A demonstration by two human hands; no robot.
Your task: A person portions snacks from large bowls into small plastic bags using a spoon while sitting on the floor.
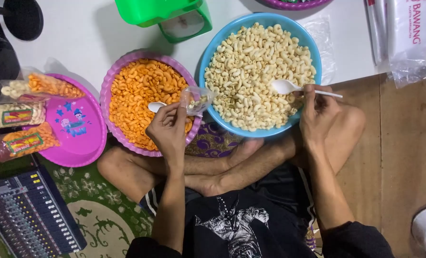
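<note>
I see my left hand (167, 128) raised, fingers pinching a small clear bag (197, 99) between the 2 bowls. My right hand (319, 111), wrist bent, grips a white spoon (289, 87) over the pale snacks in the blue bowl (222, 40).

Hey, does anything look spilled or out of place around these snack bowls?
Nothing stands out. The snacks stay inside the blue bowl and purple bowl; the small bag sits upright in the left hand.
</note>
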